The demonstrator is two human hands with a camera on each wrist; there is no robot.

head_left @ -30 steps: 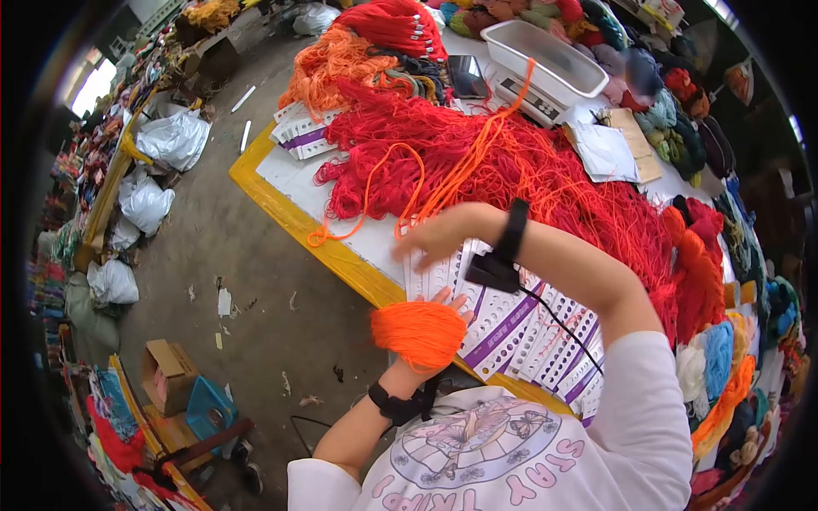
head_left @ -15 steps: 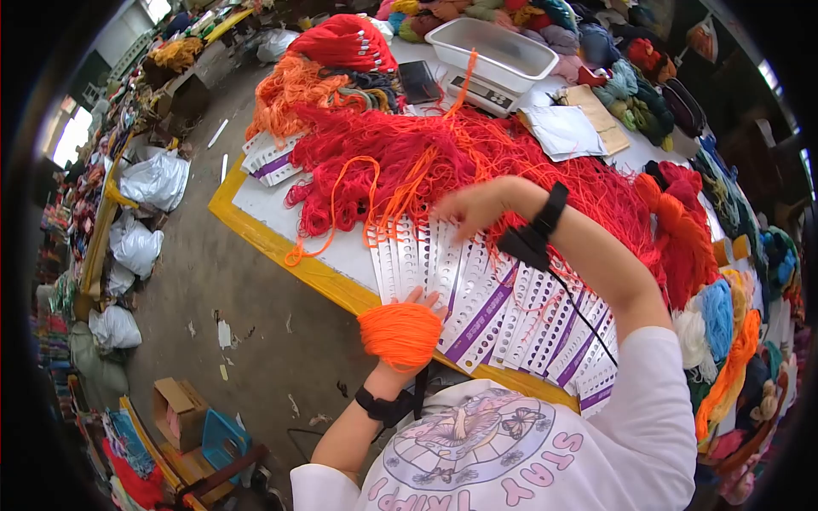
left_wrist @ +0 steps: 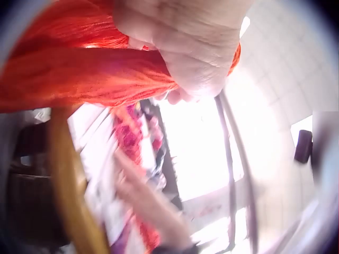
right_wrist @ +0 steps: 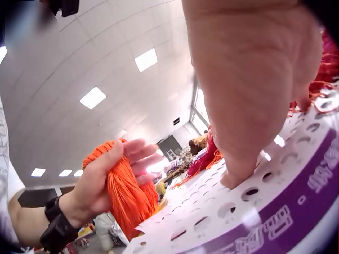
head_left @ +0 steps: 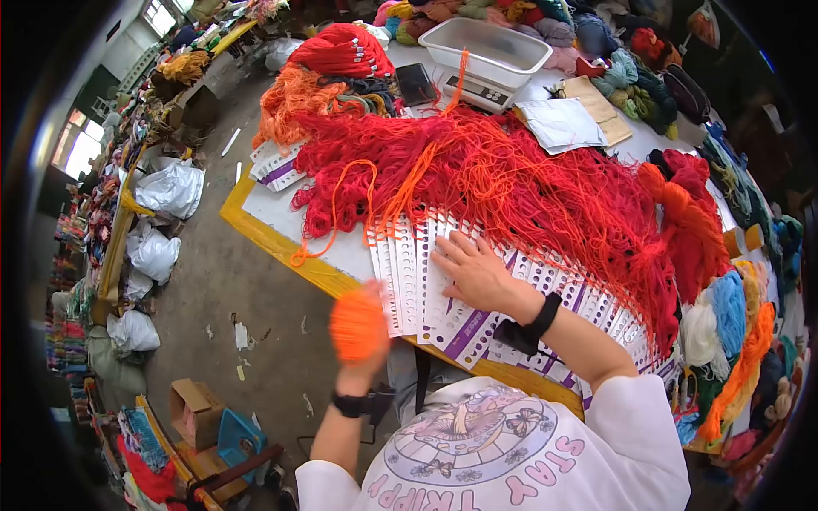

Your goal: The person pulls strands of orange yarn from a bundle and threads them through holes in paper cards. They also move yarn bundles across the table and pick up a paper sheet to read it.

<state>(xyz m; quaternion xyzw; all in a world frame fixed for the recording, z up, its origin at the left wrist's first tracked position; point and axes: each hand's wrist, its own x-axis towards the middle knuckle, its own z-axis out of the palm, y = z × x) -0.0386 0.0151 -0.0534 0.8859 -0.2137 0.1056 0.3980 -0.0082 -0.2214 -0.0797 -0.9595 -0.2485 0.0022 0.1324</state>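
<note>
A thick bundle of bright orange yarn [head_left: 358, 325] is around my left hand [head_left: 365, 368], just off the table's front edge and blurred in the head view. Seen from the right wrist, my left hand [right_wrist: 95, 185] has its thumb and fingers around the orange yarn [right_wrist: 130, 198], which hangs below them. My right hand [head_left: 479, 274] rests with spread fingers on white hole-punched cards [head_left: 439, 311] with purple bands. In the right wrist view a fingertip touches a card [right_wrist: 185, 217]. Strands of red and orange yarn [head_left: 528, 187] lie over the cards' far ends.
Behind the red yarn stand a scale [head_left: 479, 92] with a white tub [head_left: 486, 47], a dark phone [head_left: 415, 83] and paper packets [head_left: 562, 125]. Coloured skeins [head_left: 728, 315] lie at the right. The table's yellow edge [head_left: 290, 260] runs along the front left.
My left hand has moved left with the orange bundle, away from the cards. My right hand has come down onto the cards from above them. The head view has shifted.
</note>
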